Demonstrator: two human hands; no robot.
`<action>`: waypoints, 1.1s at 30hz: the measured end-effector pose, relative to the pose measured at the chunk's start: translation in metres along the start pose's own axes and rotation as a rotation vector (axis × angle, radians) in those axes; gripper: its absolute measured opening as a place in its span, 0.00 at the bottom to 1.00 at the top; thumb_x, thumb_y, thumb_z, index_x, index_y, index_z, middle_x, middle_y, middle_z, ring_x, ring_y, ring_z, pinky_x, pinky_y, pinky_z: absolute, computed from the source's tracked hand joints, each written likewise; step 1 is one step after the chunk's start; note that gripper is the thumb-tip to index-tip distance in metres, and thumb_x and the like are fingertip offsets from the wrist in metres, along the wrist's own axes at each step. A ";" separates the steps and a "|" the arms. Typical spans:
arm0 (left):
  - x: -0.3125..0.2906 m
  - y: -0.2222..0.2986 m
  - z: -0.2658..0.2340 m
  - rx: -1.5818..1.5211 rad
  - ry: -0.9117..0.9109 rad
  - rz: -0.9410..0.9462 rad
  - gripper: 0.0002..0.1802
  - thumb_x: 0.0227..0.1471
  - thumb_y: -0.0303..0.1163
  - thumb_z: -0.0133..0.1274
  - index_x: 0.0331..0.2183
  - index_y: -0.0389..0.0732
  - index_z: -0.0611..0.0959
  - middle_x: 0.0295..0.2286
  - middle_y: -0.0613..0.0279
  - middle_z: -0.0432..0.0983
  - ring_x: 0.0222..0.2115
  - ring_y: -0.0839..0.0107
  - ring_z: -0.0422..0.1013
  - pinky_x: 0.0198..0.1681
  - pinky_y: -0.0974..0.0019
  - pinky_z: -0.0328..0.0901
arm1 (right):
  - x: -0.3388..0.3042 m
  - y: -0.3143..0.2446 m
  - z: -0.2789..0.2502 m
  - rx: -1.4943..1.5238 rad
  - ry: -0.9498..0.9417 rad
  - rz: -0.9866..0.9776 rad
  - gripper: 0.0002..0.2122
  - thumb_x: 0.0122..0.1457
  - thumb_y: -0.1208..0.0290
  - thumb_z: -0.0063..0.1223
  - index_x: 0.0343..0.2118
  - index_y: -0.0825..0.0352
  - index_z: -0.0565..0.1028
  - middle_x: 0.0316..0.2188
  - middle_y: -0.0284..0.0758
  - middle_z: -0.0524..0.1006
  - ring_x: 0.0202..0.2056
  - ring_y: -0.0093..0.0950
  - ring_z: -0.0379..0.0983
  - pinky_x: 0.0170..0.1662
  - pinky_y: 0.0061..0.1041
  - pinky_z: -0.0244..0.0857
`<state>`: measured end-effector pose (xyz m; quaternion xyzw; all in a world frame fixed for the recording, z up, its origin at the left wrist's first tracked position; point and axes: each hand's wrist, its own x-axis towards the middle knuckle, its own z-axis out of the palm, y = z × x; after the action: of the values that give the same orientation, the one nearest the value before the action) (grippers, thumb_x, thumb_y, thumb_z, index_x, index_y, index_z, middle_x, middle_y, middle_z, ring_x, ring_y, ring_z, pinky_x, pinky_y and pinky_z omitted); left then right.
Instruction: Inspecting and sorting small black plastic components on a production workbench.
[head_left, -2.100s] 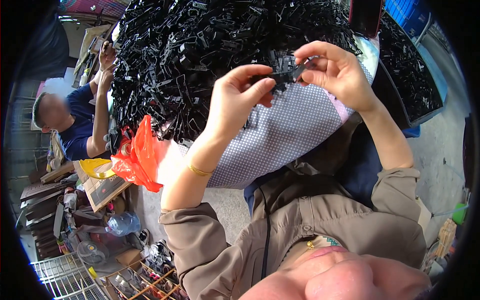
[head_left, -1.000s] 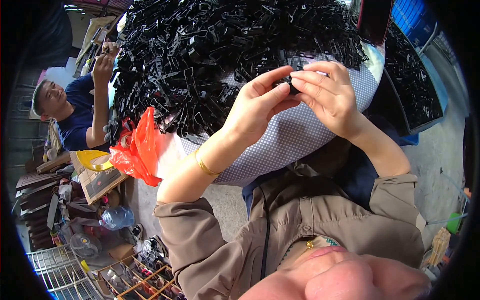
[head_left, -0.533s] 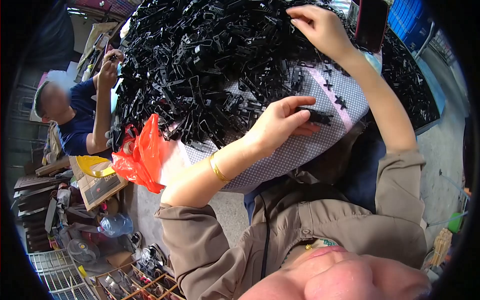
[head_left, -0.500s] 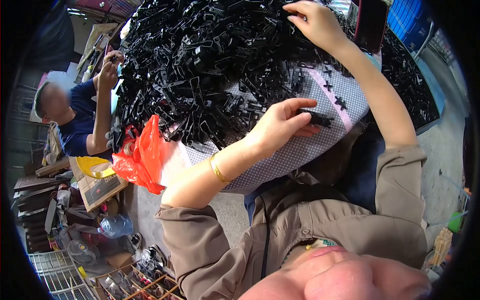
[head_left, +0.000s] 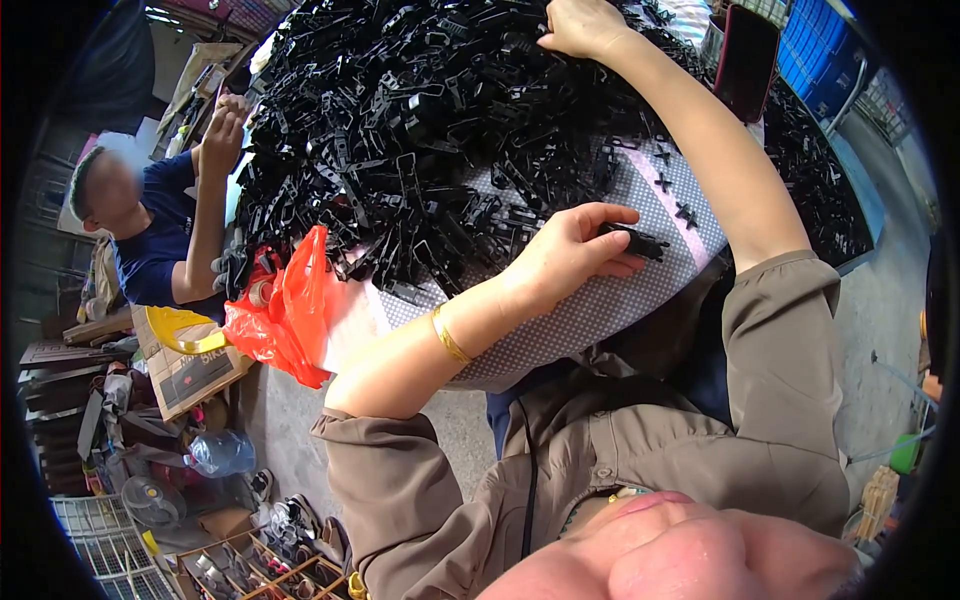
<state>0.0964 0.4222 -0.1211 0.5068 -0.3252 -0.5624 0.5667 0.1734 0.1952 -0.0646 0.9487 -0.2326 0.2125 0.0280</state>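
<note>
A big heap of black plastic clip-like parts (head_left: 400, 130) covers most of the table. Over the near side of the dotted cloth (head_left: 560, 320), my left hand (head_left: 575, 255) is closed with thumb and fingers on a black plastic part (head_left: 648, 248), whose end sticks out past the fingertips. My right hand (head_left: 585, 27) reaches to the far edge of the heap, its fingers drawn together against the black parts; whatever is between them is hidden. A few small black cross-shaped pieces (head_left: 685, 215) lie on the pink stripe of the cloth.
A phone (head_left: 745, 62) stands upright at the far right, beside more black parts (head_left: 820, 190). A red plastic bag (head_left: 290, 320) hangs at the table's left edge. Across on the left, a co-worker (head_left: 150, 230) in dark blue raises both hands. A water bottle (head_left: 222, 453) lies on the floor.
My right hand has moved left and farther away over the heap, its fingers closing among the parts. The left hand stays nearly still with the black plastic part.
</note>
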 end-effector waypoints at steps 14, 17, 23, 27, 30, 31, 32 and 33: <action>0.001 0.006 0.002 -0.358 0.170 0.064 0.19 0.58 0.26 0.38 0.50 0.30 0.65 0.42 0.47 0.68 0.45 0.58 0.69 0.50 0.61 0.65 | -0.119 0.032 -0.049 0.799 0.206 -0.233 0.15 0.53 0.71 0.55 0.43 0.67 0.70 0.27 0.29 0.73 0.27 0.17 0.70 0.29 0.14 0.63; 0.001 0.005 0.000 -0.405 0.190 0.090 0.19 0.58 0.28 0.39 0.50 0.31 0.65 0.43 0.46 0.68 0.46 0.58 0.68 0.51 0.62 0.65 | -0.159 0.035 -0.061 1.180 0.008 -0.159 0.13 0.54 0.74 0.54 0.43 0.67 0.70 0.24 0.26 0.72 0.22 0.13 0.66 0.24 0.11 0.60; 0.004 0.000 -0.001 -0.403 0.206 0.150 0.19 0.59 0.27 0.37 0.52 0.32 0.63 0.42 0.50 0.69 0.43 0.64 0.70 0.49 0.66 0.66 | -0.200 0.014 -0.047 1.296 -0.211 0.100 0.07 0.54 0.77 0.52 0.35 0.71 0.74 0.22 0.28 0.73 0.21 0.13 0.68 0.24 0.12 0.64; 0.003 0.000 0.005 -0.369 0.249 0.175 0.20 0.58 0.27 0.38 0.52 0.33 0.63 0.42 0.51 0.69 0.41 0.67 0.70 0.49 0.66 0.66 | -0.202 0.011 -0.039 1.233 -0.068 -0.016 0.06 0.54 0.77 0.53 0.34 0.72 0.75 0.25 0.30 0.74 0.20 0.14 0.68 0.24 0.11 0.64; 0.002 -0.002 0.006 -0.324 0.278 0.193 0.20 0.58 0.27 0.39 0.52 0.33 0.63 0.41 0.53 0.69 0.41 0.67 0.70 0.48 0.67 0.66 | -0.206 0.009 -0.032 1.167 0.043 -0.088 0.06 0.52 0.78 0.54 0.32 0.72 0.75 0.27 0.32 0.74 0.23 0.15 0.69 0.25 0.13 0.65; 0.002 -0.003 0.006 -0.286 0.297 0.204 0.20 0.58 0.26 0.39 0.52 0.33 0.63 0.42 0.53 0.69 0.41 0.68 0.70 0.48 0.67 0.66 | -0.206 0.008 -0.033 1.168 0.040 -0.089 0.06 0.52 0.78 0.54 0.32 0.72 0.75 0.27 0.32 0.74 0.23 0.15 0.69 0.25 0.13 0.65; 0.002 -0.004 0.006 -0.247 0.313 0.213 0.20 0.58 0.26 0.39 0.52 0.33 0.63 0.42 0.53 0.69 0.41 0.68 0.70 0.48 0.67 0.66 | -0.205 0.008 -0.035 1.107 0.067 -0.129 0.06 0.51 0.78 0.55 0.32 0.71 0.76 0.29 0.33 0.73 0.27 0.18 0.70 0.29 0.15 0.66; 0.002 -0.003 0.006 -0.250 0.314 0.212 0.20 0.58 0.26 0.39 0.52 0.33 0.63 0.42 0.53 0.69 0.41 0.68 0.70 0.48 0.67 0.66 | -0.205 0.007 -0.036 1.045 0.094 -0.169 0.06 0.49 0.79 0.57 0.31 0.70 0.76 0.31 0.35 0.73 0.31 0.20 0.71 0.33 0.17 0.67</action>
<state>0.0904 0.4199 -0.1227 0.4769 -0.2124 -0.4499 0.7246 -0.0084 0.2822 -0.1178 0.8411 -0.0172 0.3393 -0.4210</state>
